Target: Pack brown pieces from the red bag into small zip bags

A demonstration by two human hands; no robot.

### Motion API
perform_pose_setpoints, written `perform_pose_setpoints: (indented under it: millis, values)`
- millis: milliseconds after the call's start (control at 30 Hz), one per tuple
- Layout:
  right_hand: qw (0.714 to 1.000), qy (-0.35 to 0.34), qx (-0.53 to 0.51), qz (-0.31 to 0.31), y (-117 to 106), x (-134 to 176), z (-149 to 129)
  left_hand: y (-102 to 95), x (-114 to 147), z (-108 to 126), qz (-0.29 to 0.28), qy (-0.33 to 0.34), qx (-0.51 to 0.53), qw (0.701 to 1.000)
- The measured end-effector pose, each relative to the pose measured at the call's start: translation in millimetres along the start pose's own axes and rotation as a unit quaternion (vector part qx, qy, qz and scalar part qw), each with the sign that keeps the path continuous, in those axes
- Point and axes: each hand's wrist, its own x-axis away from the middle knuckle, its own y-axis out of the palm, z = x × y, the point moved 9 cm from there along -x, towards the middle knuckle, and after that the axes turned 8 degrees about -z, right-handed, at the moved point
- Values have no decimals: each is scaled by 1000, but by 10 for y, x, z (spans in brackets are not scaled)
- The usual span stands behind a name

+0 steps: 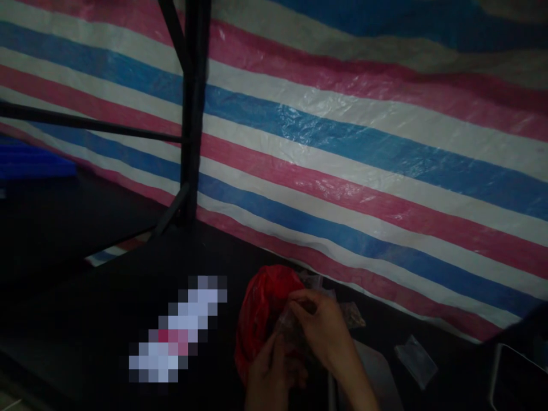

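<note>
A small clear plastic bag [284,323] is held up between my hands, in front of a red plastic bag [252,311]. My right hand [322,326] pinches its upper edge between thumb and fingertips. Lower down, my left hand [269,368] has its fingers closed on the same clear bag. Dim light hides what, if anything, is inside it. Just beyond my right wrist lies another small clear bag with brownish contents [353,315]. A flat clear bag [416,361] rests farther right on the black table [222,251].
A pale flat object [373,368] lies under my right forearm. At the right edge is a dark, light-rimmed device [520,379]. A pixelated pale strip [180,331] covers something to the left. Behind stand a black metal post [194,114] and striped sheeting [363,148]; a blue tray [34,161] sits far left.
</note>
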Motion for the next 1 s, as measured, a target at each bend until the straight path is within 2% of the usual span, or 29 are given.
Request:
perform_pose_setpoints:
  millis: [433, 767, 1000]
  values:
    - [999, 26, 28, -4, 94, -4, -28, -67, 43, 68, -14, -41, 28, 999]
    - [1000, 15, -2, 13, 119, -16, 30, -172, 84, 11, 22, -62, 39, 997]
    - [999, 5, -47, 0, 95, 16, 24, -217, 86, 41, 40, -58, 35, 997]
